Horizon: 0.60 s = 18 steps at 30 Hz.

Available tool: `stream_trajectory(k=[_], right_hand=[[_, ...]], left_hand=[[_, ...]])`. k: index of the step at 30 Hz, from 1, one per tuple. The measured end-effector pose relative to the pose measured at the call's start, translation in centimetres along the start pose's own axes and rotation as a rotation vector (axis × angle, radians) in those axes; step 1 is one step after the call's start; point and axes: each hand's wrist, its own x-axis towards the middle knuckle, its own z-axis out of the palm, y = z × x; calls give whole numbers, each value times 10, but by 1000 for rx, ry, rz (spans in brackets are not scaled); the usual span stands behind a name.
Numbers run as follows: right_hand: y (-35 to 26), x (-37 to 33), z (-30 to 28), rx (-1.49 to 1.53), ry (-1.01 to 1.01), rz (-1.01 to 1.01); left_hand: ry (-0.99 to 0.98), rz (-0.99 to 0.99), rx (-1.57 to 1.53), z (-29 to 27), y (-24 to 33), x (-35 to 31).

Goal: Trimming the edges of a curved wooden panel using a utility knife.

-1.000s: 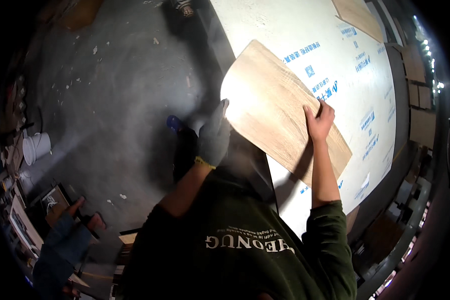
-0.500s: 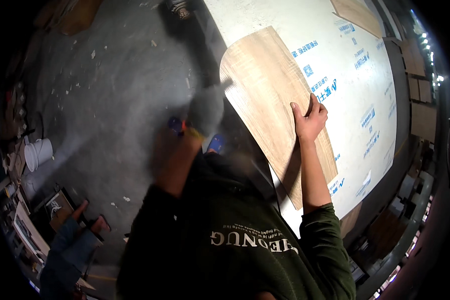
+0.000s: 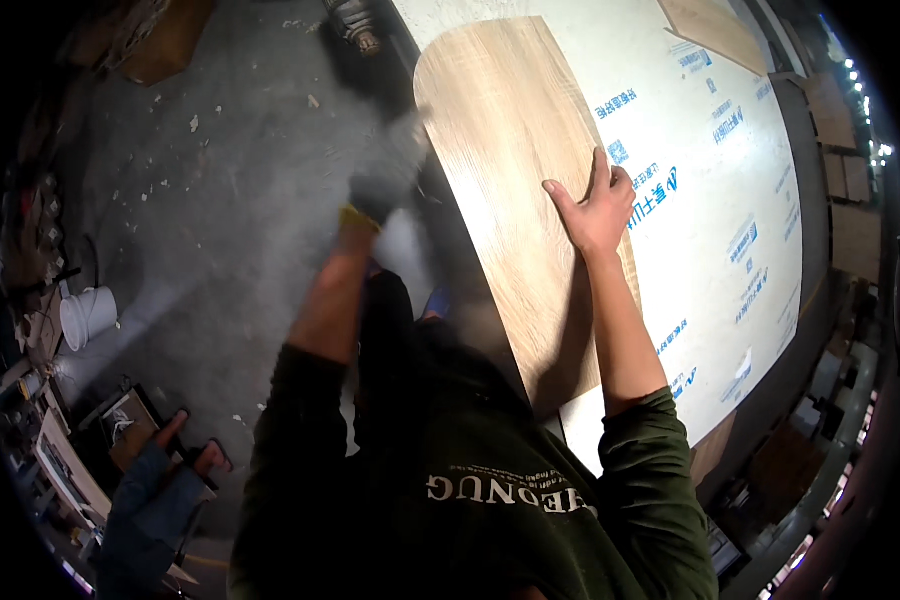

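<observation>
A wood-grain board (image 3: 505, 150) with rounded far corner lies lengthwise on a white printed sheet surface (image 3: 710, 270), reaching along and past its left edge. My right hand (image 3: 602, 212) is bare and holds the board at its right side, thumb spread over the top face and fingers at the edge. My left hand (image 3: 370, 203), in a dark glove with a yellow cuff, is off to the left of the board, above the floor. Motion smears its fingers, and whether it holds anything is not visible.
At the far right of the sheet lies another wood-grain piece (image 3: 715, 32). A white bucket (image 3: 88, 318) stands on the grey floor (image 3: 240, 200) at left. Another person's legs (image 3: 165, 480) show at lower left. A dark machine part (image 3: 355, 25) sits beyond the table's left edge.
The board has slid away from me and a little left, my right hand moving with it. My gloved left hand has drawn back from the board's left edge.
</observation>
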Motion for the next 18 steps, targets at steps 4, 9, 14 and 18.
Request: stream_trajectory(k=[4, 9, 14, 18], right_hand=[[-15, 0, 3, 6, -11, 42], [-12, 3, 0, 9, -61, 97], [-14, 2, -5, 7, -40, 91], [6, 0, -6, 38, -57, 37]], left_hand=[[208, 211, -555, 25, -72, 62], [451, 253, 236, 54, -45, 18], [-37, 204, 587, 16, 58, -120], [29, 421, -631, 12, 61, -140]])
